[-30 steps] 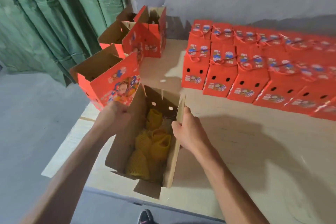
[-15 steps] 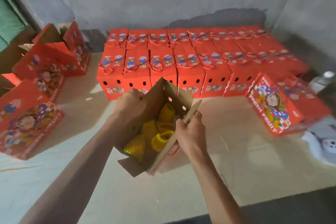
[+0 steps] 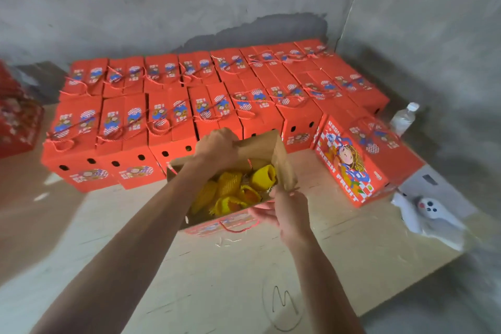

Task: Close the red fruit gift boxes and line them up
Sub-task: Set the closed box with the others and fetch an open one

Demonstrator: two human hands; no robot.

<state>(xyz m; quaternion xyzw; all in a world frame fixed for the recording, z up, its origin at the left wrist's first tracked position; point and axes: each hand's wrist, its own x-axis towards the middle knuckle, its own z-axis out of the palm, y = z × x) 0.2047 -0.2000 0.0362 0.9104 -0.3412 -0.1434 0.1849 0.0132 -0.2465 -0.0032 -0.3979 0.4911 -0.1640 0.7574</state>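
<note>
An open red cardboard gift box (image 3: 271,152) of yellow net-wrapped fruit (image 3: 230,190) is grasped at its far flap by the left hand (image 3: 217,145) and pinched at its near edge by the right hand (image 3: 287,209), just in front of the closed red boxes (image 3: 173,108).

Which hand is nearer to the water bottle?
Right. The right hand grips the open box's near edge, on the side toward the water bottle. The left hand holds the box's far flap, farther from the bottle.

Both hands gripping an open box (image 3: 273,149) of yellow-netted fruit (image 3: 233,190), rows of closed red boxes (image 3: 173,106) behind
</note>
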